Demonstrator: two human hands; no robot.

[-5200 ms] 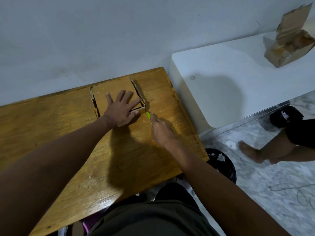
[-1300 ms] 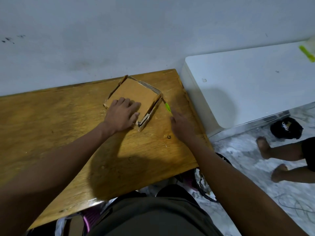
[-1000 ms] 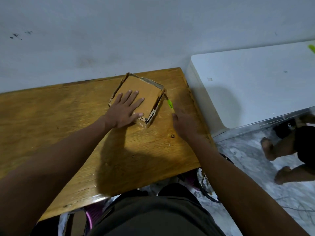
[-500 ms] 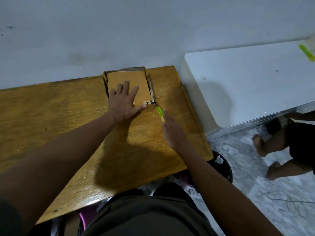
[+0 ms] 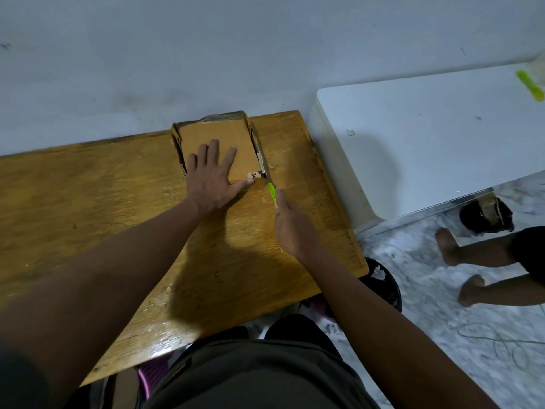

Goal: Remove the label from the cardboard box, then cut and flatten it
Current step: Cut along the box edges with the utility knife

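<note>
Change: the cardboard box (image 5: pixel 218 143) is sitting squarer to the wall than a second ago, now at the far edge of the wooden surface (image 5: pixel 88 202).
Left hand (image 5: pixel 212 178): fingers spread flat, pressing down on the box's near end.
Right hand (image 5: pixel 292 228): closed around a green cutter (image 5: pixel 271 193), its tip touching the box's near right corner.

The wooden table (image 5: pixel 88 202) lies bare across the left and lower middle of the frame. At upper middle the cardboard box (image 5: pixel 218 143) sits against the wall (image 5: pixel 206 54), and the white table (image 5: pixel 427 137) blocks the right.
</note>
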